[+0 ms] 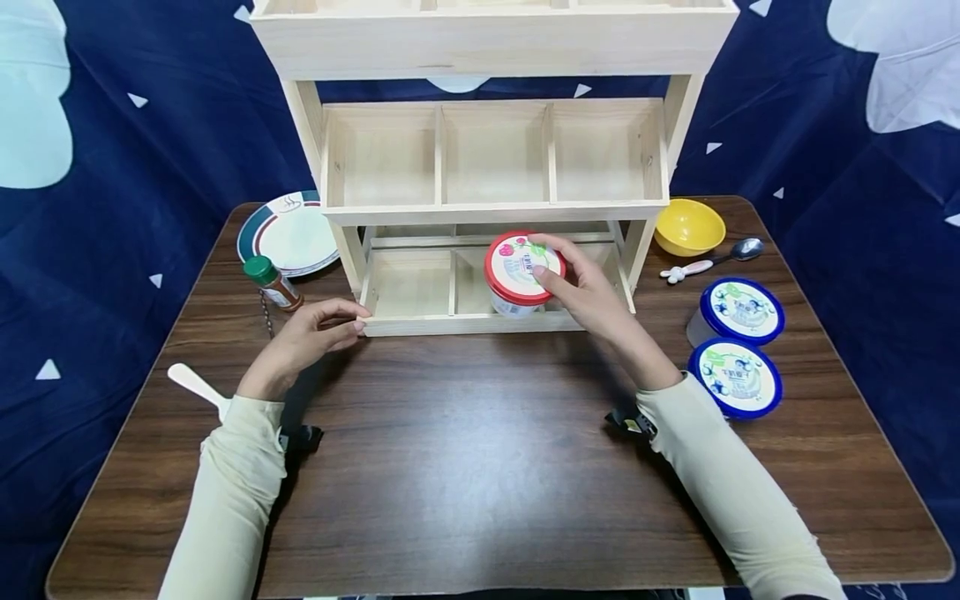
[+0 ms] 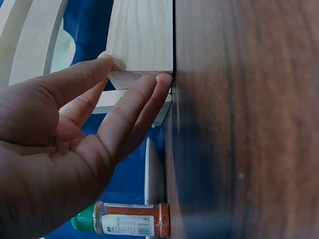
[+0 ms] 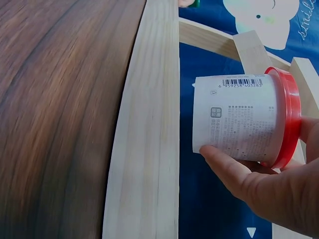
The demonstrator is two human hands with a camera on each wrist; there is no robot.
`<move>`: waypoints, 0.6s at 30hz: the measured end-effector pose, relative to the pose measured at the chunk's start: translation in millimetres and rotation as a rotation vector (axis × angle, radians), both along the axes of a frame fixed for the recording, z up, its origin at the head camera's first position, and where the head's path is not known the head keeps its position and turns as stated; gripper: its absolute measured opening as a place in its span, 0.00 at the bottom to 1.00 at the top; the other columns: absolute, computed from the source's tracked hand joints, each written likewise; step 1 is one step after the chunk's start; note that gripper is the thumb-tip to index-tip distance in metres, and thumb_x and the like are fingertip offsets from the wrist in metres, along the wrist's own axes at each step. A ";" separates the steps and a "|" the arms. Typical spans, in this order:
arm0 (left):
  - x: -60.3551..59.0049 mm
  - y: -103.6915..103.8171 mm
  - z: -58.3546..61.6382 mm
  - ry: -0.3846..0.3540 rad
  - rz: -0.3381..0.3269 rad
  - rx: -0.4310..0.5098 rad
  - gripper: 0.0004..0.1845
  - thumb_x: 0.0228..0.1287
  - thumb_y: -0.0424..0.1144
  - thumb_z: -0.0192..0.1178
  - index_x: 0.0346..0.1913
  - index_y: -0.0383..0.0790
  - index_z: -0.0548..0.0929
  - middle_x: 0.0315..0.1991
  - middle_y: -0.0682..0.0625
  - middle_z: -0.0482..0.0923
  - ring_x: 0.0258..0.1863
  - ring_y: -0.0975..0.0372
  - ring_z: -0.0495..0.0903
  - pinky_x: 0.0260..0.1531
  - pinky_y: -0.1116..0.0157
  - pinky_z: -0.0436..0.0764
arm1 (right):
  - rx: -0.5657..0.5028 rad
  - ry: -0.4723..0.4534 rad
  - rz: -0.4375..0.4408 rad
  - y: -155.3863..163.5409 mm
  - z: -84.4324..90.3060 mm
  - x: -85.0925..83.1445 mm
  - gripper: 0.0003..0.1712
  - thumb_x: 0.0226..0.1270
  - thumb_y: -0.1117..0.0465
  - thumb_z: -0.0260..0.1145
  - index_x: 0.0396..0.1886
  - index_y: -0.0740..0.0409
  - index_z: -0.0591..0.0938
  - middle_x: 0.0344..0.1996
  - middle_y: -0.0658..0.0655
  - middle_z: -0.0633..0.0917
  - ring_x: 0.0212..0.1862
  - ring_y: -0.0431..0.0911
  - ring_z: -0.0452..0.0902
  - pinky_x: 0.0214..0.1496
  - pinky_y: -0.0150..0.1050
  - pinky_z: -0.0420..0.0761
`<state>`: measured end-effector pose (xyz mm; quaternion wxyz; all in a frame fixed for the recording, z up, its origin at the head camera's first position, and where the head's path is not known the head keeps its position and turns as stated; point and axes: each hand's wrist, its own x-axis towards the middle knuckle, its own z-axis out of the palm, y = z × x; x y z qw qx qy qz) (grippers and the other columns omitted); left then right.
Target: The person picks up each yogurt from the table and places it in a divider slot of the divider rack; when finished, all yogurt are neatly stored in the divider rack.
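A red-lidded tub [image 1: 519,275] is gripped by the right hand [image 1: 592,292], fingers curled round its lid and wall, and is held over the middle compartment of the bottom tier of a pale wooden rack [image 1: 495,158]. The left hand [image 1: 307,337] is laid with straight fingers against the rack's front left corner. The tub is best kept upright and lowered clear of the dividers while the rack is steadied. The tub is smooth, round plastic; the table [image 1: 480,467] is dark wood grain.
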<state>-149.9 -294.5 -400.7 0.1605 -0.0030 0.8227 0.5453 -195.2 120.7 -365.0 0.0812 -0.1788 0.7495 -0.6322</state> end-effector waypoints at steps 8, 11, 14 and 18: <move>0.3 1.8 -0.2 0.003 0.001 0.004 0.18 0.83 0.32 0.60 0.68 0.26 0.79 0.64 0.36 0.76 0.50 0.68 0.84 0.56 0.67 0.88 | -0.101 -0.080 0.022 -20.9 -2.5 -1.9 0.29 0.84 0.66 0.62 0.80 0.58 0.73 0.61 0.61 0.75 0.55 0.48 0.74 0.50 0.37 0.85; -0.2 2.1 -0.8 0.010 -0.004 0.004 0.18 0.83 0.32 0.61 0.67 0.27 0.79 0.63 0.36 0.76 0.50 0.68 0.84 0.56 0.67 0.88 | -0.154 -0.123 0.044 -28.0 -4.0 -3.6 0.29 0.84 0.66 0.62 0.80 0.57 0.72 0.62 0.62 0.75 0.56 0.49 0.76 0.52 0.40 0.90; 0.0 2.2 -0.3 0.018 -0.004 -0.002 0.17 0.83 0.32 0.61 0.67 0.27 0.79 0.63 0.36 0.77 0.49 0.68 0.85 0.55 0.67 0.88 | -0.186 -0.139 0.060 -35.4 -5.5 -5.7 0.29 0.84 0.67 0.62 0.80 0.57 0.72 0.63 0.63 0.74 0.57 0.50 0.77 0.54 0.41 0.91; 0.7 1.5 0.2 0.015 -0.002 -0.007 0.18 0.83 0.32 0.61 0.67 0.27 0.79 0.64 0.35 0.77 0.50 0.68 0.84 0.55 0.68 0.88 | -0.201 -0.147 0.064 -45.6 -6.4 -7.2 0.28 0.84 0.67 0.62 0.79 0.58 0.72 0.63 0.63 0.75 0.57 0.50 0.77 0.54 0.41 0.91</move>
